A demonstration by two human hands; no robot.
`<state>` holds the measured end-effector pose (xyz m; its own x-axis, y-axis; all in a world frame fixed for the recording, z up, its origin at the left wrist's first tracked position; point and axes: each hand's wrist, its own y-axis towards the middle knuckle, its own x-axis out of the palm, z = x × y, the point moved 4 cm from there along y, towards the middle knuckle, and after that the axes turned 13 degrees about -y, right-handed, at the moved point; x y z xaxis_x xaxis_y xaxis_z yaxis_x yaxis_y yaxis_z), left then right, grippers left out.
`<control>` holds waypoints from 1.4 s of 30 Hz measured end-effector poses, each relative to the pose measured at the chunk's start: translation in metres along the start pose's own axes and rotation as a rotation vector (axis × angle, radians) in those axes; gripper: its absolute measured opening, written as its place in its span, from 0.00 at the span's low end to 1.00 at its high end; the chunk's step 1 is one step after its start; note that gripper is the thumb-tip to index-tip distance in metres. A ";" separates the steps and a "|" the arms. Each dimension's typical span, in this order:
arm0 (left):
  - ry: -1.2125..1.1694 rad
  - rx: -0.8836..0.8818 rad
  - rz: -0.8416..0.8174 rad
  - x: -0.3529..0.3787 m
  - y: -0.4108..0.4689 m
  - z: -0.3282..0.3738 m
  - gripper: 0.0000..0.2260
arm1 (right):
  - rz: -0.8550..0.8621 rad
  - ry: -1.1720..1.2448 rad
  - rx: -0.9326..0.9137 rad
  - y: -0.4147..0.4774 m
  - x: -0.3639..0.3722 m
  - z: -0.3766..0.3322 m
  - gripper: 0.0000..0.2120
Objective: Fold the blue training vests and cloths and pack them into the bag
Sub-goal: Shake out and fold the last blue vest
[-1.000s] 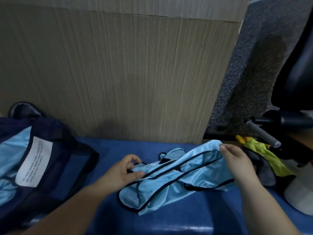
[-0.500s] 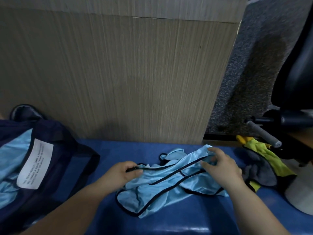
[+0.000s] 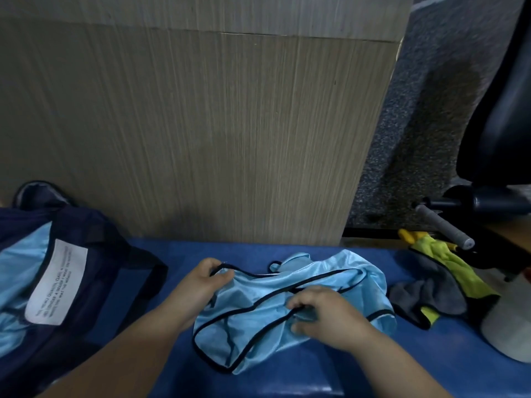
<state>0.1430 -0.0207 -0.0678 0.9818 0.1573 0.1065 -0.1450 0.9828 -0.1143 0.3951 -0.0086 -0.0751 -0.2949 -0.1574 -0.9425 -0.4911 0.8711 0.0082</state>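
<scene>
A light blue training vest (image 3: 250, 328) with black trim lies crumpled on the blue surface (image 3: 316, 377) in front of me. My left hand (image 3: 198, 285) pinches the vest's black-trimmed edge at its upper left. My right hand (image 3: 324, 314) grips a black-trimmed strap near the vest's middle, fingers curled around it. At the left stands a dark navy bag (image 3: 94, 282), open, with light blue fabric (image 3: 17, 271) and a white label (image 3: 56, 282) showing inside.
A grey and yellow-green cloth pile (image 3: 439, 285) lies right of the vest. A white round object (image 3: 508, 326) stands at the right edge. A wooden panel (image 3: 201, 124) rises behind the surface. A black chair (image 3: 500, 116) and a grey handle (image 3: 442, 225) are at the right.
My right hand let go of the vest's far right end, moved left and down, and now grips a strap near its middle. The vest has dropped flatter onto the surface.
</scene>
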 end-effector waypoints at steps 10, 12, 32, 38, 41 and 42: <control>-0.009 0.008 0.097 -0.013 0.005 -0.005 0.06 | 0.048 -0.168 -0.038 0.003 0.001 -0.002 0.12; 0.065 0.039 0.106 -0.016 0.006 -0.006 0.02 | 0.080 -0.074 -0.014 0.002 -0.013 0.005 0.08; -0.752 -0.018 0.092 -0.013 0.007 0.011 0.08 | 0.837 0.498 0.481 -0.039 -0.091 0.051 0.12; -0.572 0.018 0.142 -0.016 0.008 0.013 0.08 | 0.457 0.505 0.530 -0.033 -0.085 0.065 0.19; -0.223 0.067 0.111 -0.001 0.000 0.014 0.05 | 0.211 0.554 0.455 -0.033 -0.079 0.043 0.19; -0.127 0.093 0.064 0.007 -0.006 0.017 0.04 | 0.155 0.646 0.427 -0.033 -0.077 0.034 0.18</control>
<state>0.1486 -0.0236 -0.0491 0.9477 0.2249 0.2266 -0.2232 0.9742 -0.0335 0.4620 -0.0095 -0.0140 -0.8162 -0.1445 -0.5595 -0.0864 0.9879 -0.1291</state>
